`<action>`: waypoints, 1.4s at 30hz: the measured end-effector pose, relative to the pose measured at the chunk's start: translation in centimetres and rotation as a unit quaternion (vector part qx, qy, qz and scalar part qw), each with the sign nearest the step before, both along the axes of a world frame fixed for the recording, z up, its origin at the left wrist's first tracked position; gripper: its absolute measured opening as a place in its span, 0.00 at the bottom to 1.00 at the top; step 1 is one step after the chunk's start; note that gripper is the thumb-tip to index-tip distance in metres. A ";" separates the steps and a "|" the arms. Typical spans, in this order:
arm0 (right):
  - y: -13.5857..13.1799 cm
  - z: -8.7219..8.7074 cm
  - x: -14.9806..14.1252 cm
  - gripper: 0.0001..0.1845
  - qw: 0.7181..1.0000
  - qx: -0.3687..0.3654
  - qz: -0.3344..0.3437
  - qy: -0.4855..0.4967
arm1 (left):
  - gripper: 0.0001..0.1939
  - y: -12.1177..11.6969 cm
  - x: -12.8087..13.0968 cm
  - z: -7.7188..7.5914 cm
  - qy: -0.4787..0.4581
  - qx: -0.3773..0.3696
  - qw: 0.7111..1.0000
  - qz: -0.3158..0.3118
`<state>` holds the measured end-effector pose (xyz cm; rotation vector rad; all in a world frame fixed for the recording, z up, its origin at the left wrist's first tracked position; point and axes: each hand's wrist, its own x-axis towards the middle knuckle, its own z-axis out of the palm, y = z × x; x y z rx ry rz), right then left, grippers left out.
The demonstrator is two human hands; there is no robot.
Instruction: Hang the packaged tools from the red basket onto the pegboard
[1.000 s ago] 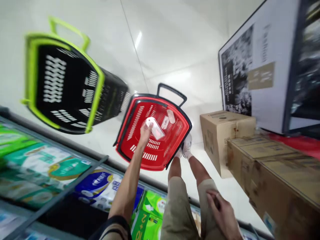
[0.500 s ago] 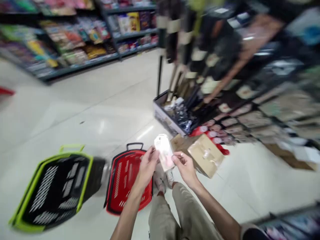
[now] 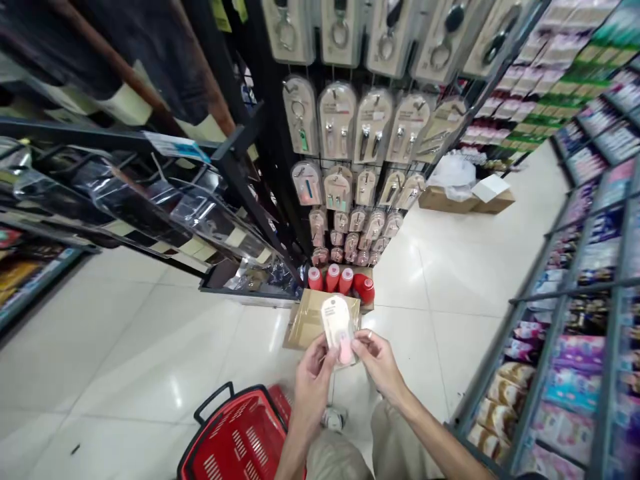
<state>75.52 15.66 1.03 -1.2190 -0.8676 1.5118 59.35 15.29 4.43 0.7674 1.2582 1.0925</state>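
Note:
Between my two hands is a pale blister pack point(image 3: 336, 321) with a small pink item low in its window; the print is too small to read. My left hand point(image 3: 313, 380) pinches its lower left edge with thumb and fingers. On the lower right edge, my right hand point(image 3: 381, 363) grips it the same way, a ring showing on one finger. Just behind the pack sits a cardboard box point(image 3: 303, 317) on the floor. Several red rounded items point(image 3: 333, 277) stand beyond it. Farther up, carded packs point(image 3: 337, 123) hang in rows from a rack.
A red shopping basket point(image 3: 240, 437) stands on the floor at my lower left. Dark hanging goods fill a metal rack point(image 3: 240, 143) at the left. Shelves of packaged goods point(image 3: 575, 373) run along the right. An open carton point(image 3: 450, 200) lies on the floor farther back.
My view has swung right toward the hanging carded packs. The green-rimmed basket has left the view, and the red one is partly cut off. Both hands keep hold of the blister pack.

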 end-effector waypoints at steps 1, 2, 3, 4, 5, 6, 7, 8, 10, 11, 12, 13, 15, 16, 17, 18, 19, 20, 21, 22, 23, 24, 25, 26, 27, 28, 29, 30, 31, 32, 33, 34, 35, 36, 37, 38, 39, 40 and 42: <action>0.5 -0.4 1.7 0.17 1.000 -0.009 0.003 -0.006 | 0.25 0.5 1.5 -0.2 -0.001 -0.006 1.000 -0.006; 1.0 -0.6 3.3 0.17 1.000 -0.014 0.008 -0.010 | 0.26 1.0 2.8 -0.3 -0.002 -0.009 1.000 -0.009; 1.6 -0.7 4.7 0.17 1.000 -0.013 0.011 -0.011 | 0.26 1.4 4.0 -0.2 -0.001 -0.009 1.000 -0.011; 2.2 -0.5 6.0 0.17 1.000 -0.010 0.014 -0.007 | 0.26 1.8 5.2 -0.1 0.003 -0.009 1.000 -0.013; 2.9 -0.2 7.2 0.17 1.000 -0.005 0.016 0.002 | 0.27 2.1 6.2 0.2 0.007 -0.010 1.000 -0.016; 3.6 0.2 8.1 0.17 1.000 0.000 0.018 0.011 | 0.27 2.3 7.0 0.5 0.012 -0.013 1.000 -0.019; 4.2 0.6 9.0 0.17 1.000 0.003 0.022 0.019 | 0.27 2.5 7.7 0.8 0.018 -0.017 0.999 -0.021; 4.9 1.1 9.7 0.17 0.999 0.005 0.029 0.024 | 0.27 2.6 8.2 1.2 0.024 -0.020 0.999 -0.019; 5.8 1.7 10.7 0.17 0.998 0.008 0.054 0.029 | 0.27 2.8 8.9 1.8 0.034 -0.018 0.999 -0.010; 6.2 1.9 11.0 0.18 0.997 0.009 0.069 0.032 | 0.27 2.8 9.1 2.0 0.040 -0.017 0.999 -0.003; 6.5 2.0 11.1 0.19 0.996 0.011 0.085 0.035 | 0.27 2.7 9.2 2.2 0.047 -0.018 0.999 0.006; 6.7 2.0 11.2 0.19 0.994 0.010 0.099 0.039 | 0.27 2.6 9.2 2.3 0.055 -0.021 0.998 0.019; 6.9 2.0 10.8 0.20 0.991 0.003 0.123 0.047 | 0.29 2.3 9.0 2.4 0.067 -0.030 0.996 0.055; 7.0 2.0 10.5 0.20 0.990 -0.003 0.130 0.053 | 0.29 2.1 8.8 2.4 0.068 -0.034 0.994 0.075; 7.0 2.1 10.1 0.21 0.989 -0.010 0.133 0.058 | 0.29 1.9 8.4 2.4 0.063 -0.038 0.993 0.091; 7.0 2.2 9.6 0.21 0.989 -0.016 0.132 0.061 | 0.28 1.6 8.0 2.3 0.053 -0.040 0.993 0.100; 6.9 2.4 8.9 0.22 0.990 -0.020 0.129 0.059 | 0.26 1.3 7.5 2.2 0.043 -0.042 0.993 0.103; 6.8 2.6 8.2 0.22 0.990 -0.022 0.127 0.053 | 0.25 1.0 6.9 2.1 0.033 -0.044 0.993 0.103; 6.5 2.8 7.4 0.22 0.991 -0.023 0.128 0.043 | 0.24 0.7 6.1 2.0 0.027 -0.046 0.993 0.105; 6.2 3.1 6.6 0.22 0.990 -0.022 0.133 0.029 | 0.24 0.3 5.2 1.8 0.024 -0.045 0.993 0.108; 5.8 3.3 5.7 0.22 0.990 -0.022 0.141 0.016 | 0.24 -0.1 4.1 1.6 0.022 -0.042 0.993 0.111; 5.3 3.5 4.8 0.22 0.988 -0.023 0.150 0.004 | 0.24 -0.6 3.0 1.4 0.021 -0.039 0.993 0.113; 4.7 3.7 3.8 0.23 0.987 -0.026 0.159 -0.003 | 0.23 -1.0 1.8 1.2 0.018 -0.036 0.993 0.110; 4.0 3.7 2.9 0.23 0.985 -0.030 0.168 -0.008 | 0.23 -1.5 0.6 0.9 0.014 -0.033 0.994 0.103; 3.4 3.7 1.9 0.23 0.984 -0.033 0.174 -0.011 | 0.23 -1.9 -0.7 0.5 0.011 -0.029 0.995 0.093; 2.8 3.6 0.9 0.23 0.983 -0.035 0.179 -0.013 | 0.22 -2.3 -1.9 0.2 0.009 -0.026 0.996 0.082; 2.3 3.5 0.0 0.23 0.983 -0.037 0.182 -0.015 | 0.22 -2.6 -3.0 -0.2 0.007 -0.022 0.997 0.071; 1.8 3.4 -0.8 0.22 0.982 -0.037 0.182 -0.019 | 0.21 -2.8 -4.0 -0.6 0.006 -0.018 0.998 0.062; 1.4 3.2 -1.5 0.22 0.983 -0.038 0.180 -0.025 | 0.20 -2.9 -4.9 -1.0 0.004 -0.013 0.999 0.053; 1.1 3.1 -2.1 0.22 0.983 -0.039 0.177 -0.033 | 0.19 -2.9 -5.6 -1.3 0.001 -0.011 0.999 0.045; 0.9 2.9 -2.6 0.22 0.983 -0.041 0.173 -0.042 | 0.19 -2.8 -6.2 -1.6 -0.004 -0.013 0.999 0.039; 0.7 2.8 -2.9 0.22 0.983 -0.042 0.169 -0.052 | 0.19 -2.5 -6.6 -2.0 -0.012 -0.017 0.999 0.034; 0.6 2.7 -3.0 0.22 0.983 -0.044 0.166 -0.062 | 0.20 -2.2 -6.8 -2.3 -0.022 -0.023 0.999 0.028; 0.6 2.5 -3.1 0.22 0.983 -0.045 0.162 -0.073 | 0.21 -1.9 -6.9 -2.6 -0.034 -0.029 0.999 0.020; 0.6 2.3 -3.0 0.23 0.983 -0.047 0.158 -0.083 | 0.22 -1.5 -7.0 -2.9 -0.044 -0.033 0.998 0.010; 0.6 2.2 -2.9 0.23 0.983 -0.050 0.152 -0.092 | 0.23 -1.1 -7.0 -3.3 -0.050 -0.033 0.998 0.000; 0.7 1.9 -2.7 0.23 0.983 -0.053 0.146 -0.100 | 0.23 -0.7 -6.9 -3.7 -0.052 -0.031 0.998 -0.014; 0.9 1.7 -2.5 0.24 0.982 -0.056 0.142 -0.109 | 0.23 -0.3 -6.8 -4.1 -0.050 -0.027 0.998 -0.027; 1.2 1.1 -2.1 0.23 0.980 -0.061 0.139 -0.129 | 0.21 0.5 -6.7 -5.0 -0.039 -0.016 0.998 -0.056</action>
